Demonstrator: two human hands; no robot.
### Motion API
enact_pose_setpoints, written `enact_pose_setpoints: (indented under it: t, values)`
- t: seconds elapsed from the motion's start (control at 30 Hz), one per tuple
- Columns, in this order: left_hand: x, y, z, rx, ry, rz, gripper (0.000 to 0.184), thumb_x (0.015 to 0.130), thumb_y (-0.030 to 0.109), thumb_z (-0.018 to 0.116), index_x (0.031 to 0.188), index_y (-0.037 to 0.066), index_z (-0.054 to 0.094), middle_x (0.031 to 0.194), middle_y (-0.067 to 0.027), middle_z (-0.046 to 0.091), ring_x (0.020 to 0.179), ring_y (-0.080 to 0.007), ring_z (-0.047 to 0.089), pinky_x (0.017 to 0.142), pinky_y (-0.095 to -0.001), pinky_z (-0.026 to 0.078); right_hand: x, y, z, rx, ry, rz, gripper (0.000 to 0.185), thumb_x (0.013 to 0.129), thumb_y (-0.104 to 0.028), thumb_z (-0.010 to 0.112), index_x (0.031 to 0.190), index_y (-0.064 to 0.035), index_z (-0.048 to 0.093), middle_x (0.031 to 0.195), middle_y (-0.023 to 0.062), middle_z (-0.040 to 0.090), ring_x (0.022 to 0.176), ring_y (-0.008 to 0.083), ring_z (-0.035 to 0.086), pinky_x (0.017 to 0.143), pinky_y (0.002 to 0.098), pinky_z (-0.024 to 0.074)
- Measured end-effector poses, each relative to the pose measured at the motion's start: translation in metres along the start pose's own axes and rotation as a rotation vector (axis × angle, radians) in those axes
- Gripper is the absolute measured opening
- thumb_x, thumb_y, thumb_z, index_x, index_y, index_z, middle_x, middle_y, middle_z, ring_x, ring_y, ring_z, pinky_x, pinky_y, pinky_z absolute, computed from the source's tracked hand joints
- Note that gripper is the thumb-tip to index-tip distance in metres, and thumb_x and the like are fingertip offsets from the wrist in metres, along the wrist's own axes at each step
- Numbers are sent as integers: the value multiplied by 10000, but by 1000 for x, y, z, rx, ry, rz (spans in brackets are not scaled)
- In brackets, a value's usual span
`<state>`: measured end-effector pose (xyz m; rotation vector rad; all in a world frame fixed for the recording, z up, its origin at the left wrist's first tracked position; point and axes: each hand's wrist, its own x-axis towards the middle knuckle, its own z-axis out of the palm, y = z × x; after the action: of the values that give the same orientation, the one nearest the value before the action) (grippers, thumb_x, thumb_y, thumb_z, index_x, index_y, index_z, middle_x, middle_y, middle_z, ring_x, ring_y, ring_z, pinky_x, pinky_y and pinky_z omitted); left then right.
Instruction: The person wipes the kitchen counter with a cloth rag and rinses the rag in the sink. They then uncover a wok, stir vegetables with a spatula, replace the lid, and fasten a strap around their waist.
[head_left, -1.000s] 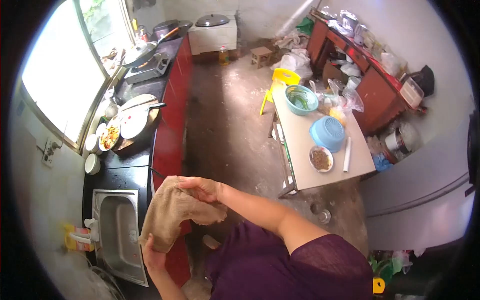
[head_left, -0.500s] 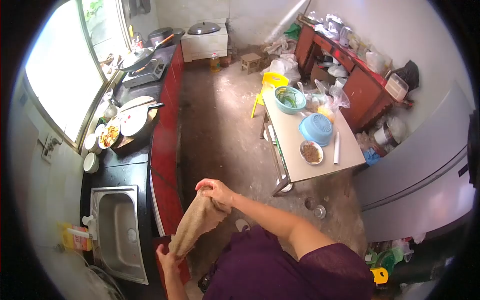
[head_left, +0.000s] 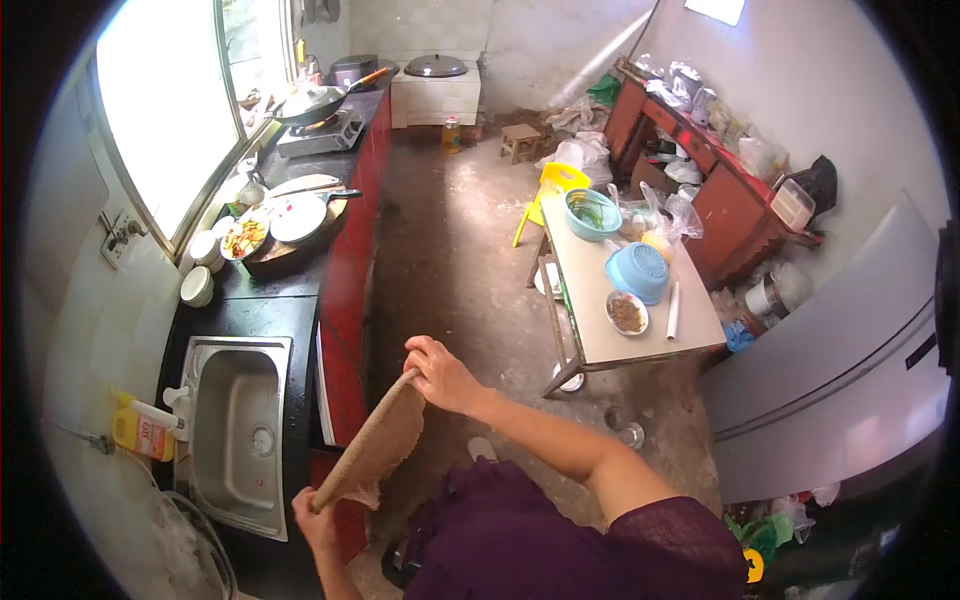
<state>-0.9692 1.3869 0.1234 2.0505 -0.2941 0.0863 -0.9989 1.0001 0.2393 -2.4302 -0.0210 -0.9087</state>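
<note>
In the head view, the fingers of your left hand (head_left: 318, 520) grasp the lower end of the brown cloth (head_left: 388, 440), and those of your right hand (head_left: 438, 374) grip its upper end. The cloth is stretched aslant in the air between them, just off the front edge of the counter (head_left: 255, 313). Beside that edge lies the sink (head_left: 228, 420); a yellow bottle (head_left: 140, 428) stands behind it, by the counter's back edge.

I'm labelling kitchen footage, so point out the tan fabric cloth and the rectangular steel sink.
Tan fabric cloth (head_left: 385, 440): head view, draped middle.
Rectangular steel sink (head_left: 233, 405): head view, bare basin floor.
</note>
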Motion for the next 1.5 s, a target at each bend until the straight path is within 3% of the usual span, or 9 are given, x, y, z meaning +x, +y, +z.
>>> enact_pose_setpoints:
  t: [0.1,0.27,0.47,0.57,0.7,0.9,1.27,1.33,1.5]
  values:
    - [2,34,-44,-577,-52,-427,112,907,119,615,937,21,568,987,-44,595,898,-137,566,817,-282,456,7,-6,-7,329,-247,329,181,826,-170,619,916,-18,577,917,157,604,866,319,628,792,394,494]
    - [22,23,-33,-164,116,-244,244,911,105,511,1122,-17,530,1095,-138,592,1068,-257,557,900,-340,438,3,-40,60,706,-376,655,252,925,-245,560,938,3,601,833,65,601,801,118,542,719,318,462]
    - [-5,140,18,245,-26,50,274,909,188,565,1126,33,504,887,-185,613,841,-372,627,716,-427,478,-9,-131,110,1401,-739,918,310,865,-171,619,1129,-20,559,1038,39,573,970,139,532,872,308,445]
    - [-32,143,7,-272,-310,-89,364,895,191,615,1199,24,505,783,-96,619,671,-190,613,621,-343,494,-13,-149,126,1408,-823,771,461,808,-85,671,1228,-20,492,1123,62,562,1040,160,535,918,303,443]
    - [-33,99,-69,-741,83,-494,288,931,198,601,1175,47,578,789,-12,635,635,-56,542,594,-221,484,-1,-167,128,1490,-926,688,529,777,-6,673,1261,-25,459,1171,84,555,1092,183,541,935,312,454]
    - [-67,13,-59,-1388,125,-421,514,935,351,597,1310,25,464,1235,-82,559,1123,-174,547,965,-345,439,-2,-225,138,1560,-1115,799,424,830,-8,588,1240,-32,484,1144,62,572,1074,161,559,926,303,471]
    - [-113,-74,-170,-128,872,-845,488,865,339,670,1176,6,494,962,-121,626,878,-237,618,771,-346,516,-7,-247,219,1032,-1100,347,415,899,-115,603,1290,-44,483,1129,55,579,937,120,569,755,254,466]
    - [-153,-115,-175,524,1045,-720,403,869,315,650,1083,-5,532,979,-166,624,826,-289,610,716,-408,500,-16,-224,215,1068,-1127,463,247,932,-165,574,1131,-17,573,948,54,630,791,119,601,663,246,478]
    - [-195,-74,-157,480,944,-879,303,892,290,575,757,19,568,704,-162,586,648,-346,573,606,-463,426,-93,-64,195,845,-1078,840,269,968,-252,516,888,-19,622,675,62,634,589,161,624,562,276,502]
